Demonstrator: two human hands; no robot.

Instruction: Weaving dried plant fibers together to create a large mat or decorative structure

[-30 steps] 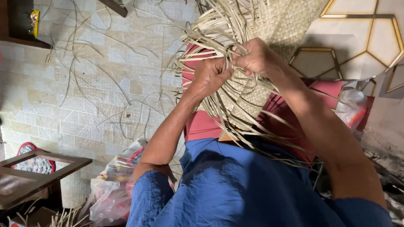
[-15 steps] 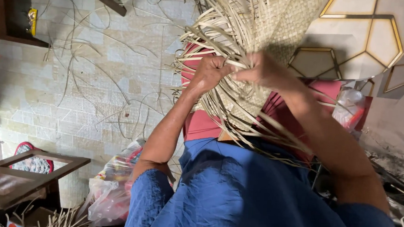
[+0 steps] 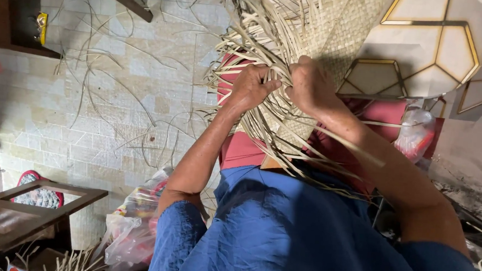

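Head cam looks straight down on someone weaving a pale straw mat (image 3: 336, 30). The woven part sits up at 12 o'clock, with a big fan of loose strips (image 3: 285, 138) spilling down toward the lap. Both hands are buried in that fringe, knuckles nearly touching. The left hand (image 3: 250, 88) is curled tight round a bunch of strips. The right hand (image 3: 311, 85) is closed on strips too, just at 3 o'clock of the left.

What's changed: half a second ago the right hand was blurred mid-swing and sat a bit further out. Now it's pulled in sharp beside the left, and a long strip trails off along the right forearm toward 4 o'clock. To me that reads like one strip just got tucked and another crossing is being set up, so the woven edge is creeping along, with plenty of fringe left.

Stray strips litter the tiled floor (image 3: 114, 116) at 9 o'clock, and a plastic bag (image 3: 132, 229) sits at 7.
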